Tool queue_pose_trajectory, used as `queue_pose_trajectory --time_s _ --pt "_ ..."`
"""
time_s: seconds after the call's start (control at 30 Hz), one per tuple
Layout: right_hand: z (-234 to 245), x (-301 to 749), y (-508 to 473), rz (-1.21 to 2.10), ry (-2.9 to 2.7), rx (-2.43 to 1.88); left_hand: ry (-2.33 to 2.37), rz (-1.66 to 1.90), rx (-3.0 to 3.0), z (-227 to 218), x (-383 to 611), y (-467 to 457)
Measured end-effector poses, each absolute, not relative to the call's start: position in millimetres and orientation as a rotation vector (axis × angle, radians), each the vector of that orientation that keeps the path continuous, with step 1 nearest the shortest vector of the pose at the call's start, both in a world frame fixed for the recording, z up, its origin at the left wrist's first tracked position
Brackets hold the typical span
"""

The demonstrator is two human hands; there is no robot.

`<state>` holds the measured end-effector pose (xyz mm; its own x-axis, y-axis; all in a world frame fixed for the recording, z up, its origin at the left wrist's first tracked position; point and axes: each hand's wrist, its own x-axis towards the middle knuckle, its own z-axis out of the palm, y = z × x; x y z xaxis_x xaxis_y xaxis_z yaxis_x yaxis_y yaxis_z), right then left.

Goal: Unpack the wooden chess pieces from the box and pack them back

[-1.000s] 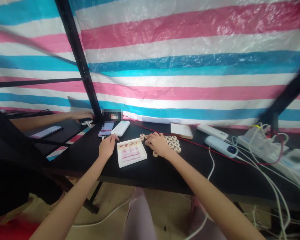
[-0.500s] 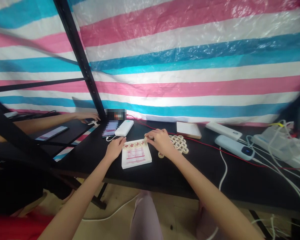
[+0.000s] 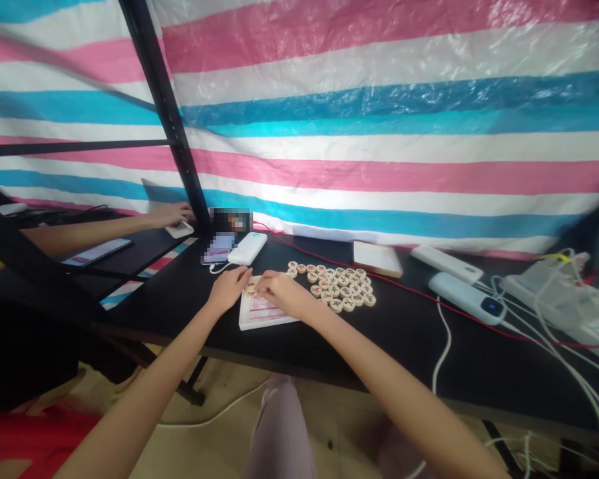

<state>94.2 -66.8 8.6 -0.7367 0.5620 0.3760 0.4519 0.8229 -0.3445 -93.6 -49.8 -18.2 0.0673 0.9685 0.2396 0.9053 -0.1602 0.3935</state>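
My left hand is closed on the upper left edge of a shallow white box. Red lines mark the inside of this box, and round xiangqi pieces with red characters lie in its upper left part. Over the box my right hand has its fingers bent and pinched, with a piece partly showing among the fingertips. It covers much of the box's upper right. Just right of that hand, a cluster of loose xiangqi pieces, marked in red or black, lies flat on the black desk.
A shallow box lid lies behind the pieces. White and pale blue power banks with cables are at the right. Another white power bank and a phone sit behind my left hand. Another person's hand is far left.
My right hand has moved left from the box's upper right corner to over its middle, uncovering more loose pieces on the desk. My left hand stays at the box's left edge.
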Motion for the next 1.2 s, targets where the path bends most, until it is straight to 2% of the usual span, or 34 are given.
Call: queue_pose_trajectory --time_s 0.3,0.5,0.9,1.1,1.2 --pt "13.1 87.1 -75.7 0.06 -2.602 -0.933 1.949 0.674 2.196 -18.6 -92.2 -50.4" --pt "11.6 75.5 -74.6 0.066 -2.597 -1.047 1.942 0.677 2.196 -16.9 -91.0 -51.7" --pt "11.9 71.9 -74.9 0.536 -2.332 -1.25 1.965 0.641 2.251 -18.5 -89.7 -52.4" --pt "9.5 70.6 -74.9 0.48 -2.296 -1.31 1.964 0.649 2.241 -19.7 -90.8 -50.7" --pt "7.5 71.4 -70.6 0.575 -2.253 -1.321 1.956 0.656 2.234 -19.6 -91.1 -50.7"
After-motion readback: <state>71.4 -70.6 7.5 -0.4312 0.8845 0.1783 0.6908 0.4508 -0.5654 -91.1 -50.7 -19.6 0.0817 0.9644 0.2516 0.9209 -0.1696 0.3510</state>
